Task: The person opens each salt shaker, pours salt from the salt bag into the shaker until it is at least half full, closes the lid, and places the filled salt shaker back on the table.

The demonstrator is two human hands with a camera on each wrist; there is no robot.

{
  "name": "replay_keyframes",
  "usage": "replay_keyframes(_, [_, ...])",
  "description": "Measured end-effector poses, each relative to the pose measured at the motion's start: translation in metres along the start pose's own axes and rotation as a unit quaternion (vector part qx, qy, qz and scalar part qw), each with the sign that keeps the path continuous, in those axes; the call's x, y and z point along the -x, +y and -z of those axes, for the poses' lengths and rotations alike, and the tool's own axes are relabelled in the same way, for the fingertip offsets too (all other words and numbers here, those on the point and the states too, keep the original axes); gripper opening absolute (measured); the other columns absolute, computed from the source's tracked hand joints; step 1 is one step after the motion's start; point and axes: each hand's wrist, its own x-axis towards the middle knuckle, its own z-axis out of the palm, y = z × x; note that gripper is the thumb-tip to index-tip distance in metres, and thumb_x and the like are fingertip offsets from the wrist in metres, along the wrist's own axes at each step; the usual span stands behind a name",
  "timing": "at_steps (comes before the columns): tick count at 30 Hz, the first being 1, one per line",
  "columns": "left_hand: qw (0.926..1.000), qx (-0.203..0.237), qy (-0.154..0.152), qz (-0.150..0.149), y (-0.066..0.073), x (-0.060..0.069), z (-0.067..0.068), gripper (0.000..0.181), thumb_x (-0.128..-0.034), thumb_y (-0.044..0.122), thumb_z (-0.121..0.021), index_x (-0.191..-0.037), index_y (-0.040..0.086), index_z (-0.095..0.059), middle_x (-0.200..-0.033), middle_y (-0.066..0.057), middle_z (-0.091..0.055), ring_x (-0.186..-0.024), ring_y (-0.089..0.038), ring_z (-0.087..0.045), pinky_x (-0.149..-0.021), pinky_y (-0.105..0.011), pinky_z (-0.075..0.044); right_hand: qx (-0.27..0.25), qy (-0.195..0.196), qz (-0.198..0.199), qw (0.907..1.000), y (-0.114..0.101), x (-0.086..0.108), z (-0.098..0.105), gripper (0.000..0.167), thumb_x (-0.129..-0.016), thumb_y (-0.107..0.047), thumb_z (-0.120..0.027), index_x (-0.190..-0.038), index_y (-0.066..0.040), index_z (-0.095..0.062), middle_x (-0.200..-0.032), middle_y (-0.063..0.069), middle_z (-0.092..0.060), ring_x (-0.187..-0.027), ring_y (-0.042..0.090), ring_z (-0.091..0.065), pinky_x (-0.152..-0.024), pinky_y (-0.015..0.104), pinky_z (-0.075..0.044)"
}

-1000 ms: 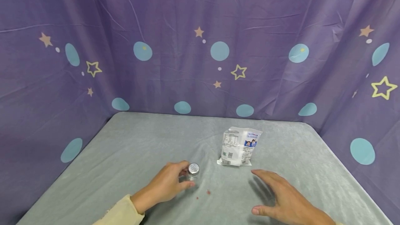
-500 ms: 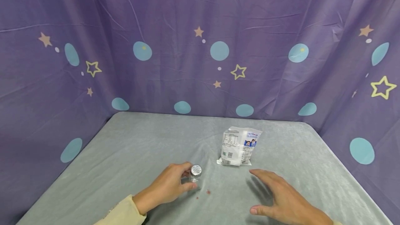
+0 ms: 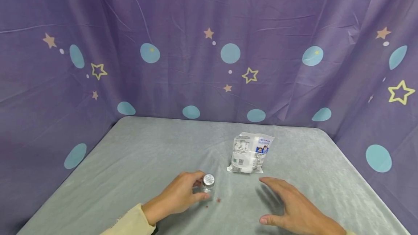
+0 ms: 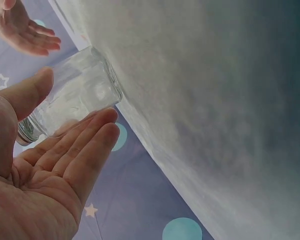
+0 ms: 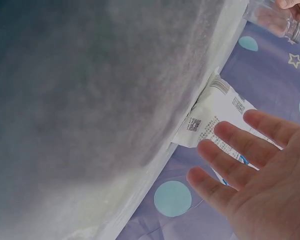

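A clear glass shaker jar [image 4: 77, 97] with a silvery, dotted lid [image 3: 208, 180] stands on the cloth near the table's middle. My left hand [image 3: 179, 195] holds it from the left, thumb on one side and fingers on the other; the left wrist view shows the glass looking empty. On the right, my right hand [image 3: 298, 209] hovers by the cloth with fingers spread and nothing in it. Beyond its fingertips stands a white printed pouch [image 3: 249, 154] with a small blue picture, also visible behind the fingers in the right wrist view.
Grey-blue cloth [image 3: 147, 148] covers the table. Small reddish spots [image 3: 218, 200] mark it just right of the jar. A purple curtain [image 3: 183, 64] with stars and blue ovals encloses the back and sides.
My left hand and the shaker jar have shifted a little to the right and nearer the front. The right hand has drifted slightly left; the pouch stays put.
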Motion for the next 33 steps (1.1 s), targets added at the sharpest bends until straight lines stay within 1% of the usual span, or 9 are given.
replay_keyframes(4, [0.9999,0.008,-0.007,-0.003,0.001,-0.001,-0.002,0.034,-0.0852,0.023,-0.085,-0.115,0.017,-0.069,-0.107,0.010,-0.073,-0.099,-0.009,-0.070,-0.088,-0.034,-0.057,-0.001,-0.004,0.002,1.0000,-0.001,-0.001,0.000,0.094,-0.073,-0.072,-0.078,-0.149,-0.023,-0.052,-0.144,-0.014,-0.055,-0.129,0.014,-0.055,-0.099,0.047,-0.050])
replay_keyframes(10, [0.9999,-0.002,-0.003,-0.012,0.003,-0.002,-0.005,0.034,-0.0843,0.023,-0.086,-0.114,0.017,-0.069,-0.105,0.010,-0.073,-0.097,-0.008,-0.070,-0.086,-0.033,-0.057,-0.003,-0.009,0.001,1.0000,-0.001,-0.002,-0.001,0.093,-0.074,-0.072,-0.077,-0.148,-0.022,-0.052,-0.144,-0.012,-0.055,-0.128,0.016,-0.056,-0.099,0.048,-0.050])
replay_keyframes(15, [0.9998,-0.007,0.000,-0.020,0.005,-0.002,-0.007,0.035,-0.0835,0.024,-0.086,-0.114,0.017,-0.070,-0.105,0.010,-0.074,-0.096,-0.009,-0.069,-0.085,-0.032,-0.057,-0.002,-0.006,0.003,1.0000,-0.002,-0.001,-0.001,0.093,-0.074,-0.074,-0.075,-0.149,-0.023,-0.052,-0.143,-0.013,-0.055,-0.128,0.015,-0.056,-0.099,0.046,-0.050])
replay_keyframes(22, [0.9996,-0.001,-0.003,-0.029,0.008,-0.003,-0.010,0.036,-0.0833,0.023,-0.086,-0.114,0.018,-0.069,-0.106,0.010,-0.073,-0.097,-0.008,-0.069,-0.087,-0.031,-0.057,-0.003,0.000,0.011,0.9999,-0.004,-0.001,-0.003,0.093,-0.075,-0.074,-0.075,-0.149,-0.024,-0.052,-0.143,-0.016,-0.055,-0.127,0.012,-0.056,-0.098,0.043,-0.051])
replay_keyframes(26, [0.9992,0.000,0.002,-0.039,0.010,-0.002,-0.011,0.035,-0.0826,0.022,-0.087,-0.112,0.018,-0.070,-0.105,0.009,-0.074,-0.096,-0.008,-0.070,-0.086,-0.032,-0.057,-0.006,-0.002,0.010,0.9999,-0.006,-0.001,-0.003,0.092,-0.074,-0.074,-0.076,-0.149,-0.025,-0.052,-0.143,-0.016,-0.055,-0.128,0.011,-0.056,-0.098,0.043,-0.051])
replay_keyframes(29, [0.9993,0.002,-0.001,-0.038,0.011,-0.002,-0.011,0.035,-0.0824,0.023,-0.087,-0.113,0.018,-0.070,-0.104,0.010,-0.074,-0.095,-0.006,-0.069,-0.085,-0.031,-0.056,-0.011,-0.005,0.010,0.9999,-0.007,-0.002,-0.004,0.092,-0.074,-0.073,-0.076,-0.150,-0.025,-0.051,-0.143,-0.016,-0.054,-0.128,0.011,-0.056,-0.098,0.043,-0.051])
replay_keyframes(33, [0.9995,0.007,-0.013,-0.028,0.014,-0.003,-0.012,0.035,-0.0828,0.025,-0.087,-0.113,0.020,-0.070,-0.104,0.012,-0.073,-0.096,-0.004,-0.068,-0.086,-0.030,-0.056,-0.016,-0.010,0.005,0.9998,-0.009,-0.002,-0.004,0.092,-0.074,-0.072,-0.077,-0.150,-0.028,-0.049,-0.143,-0.016,-0.054,-0.127,0.011,-0.056,-0.098,0.044,-0.051])
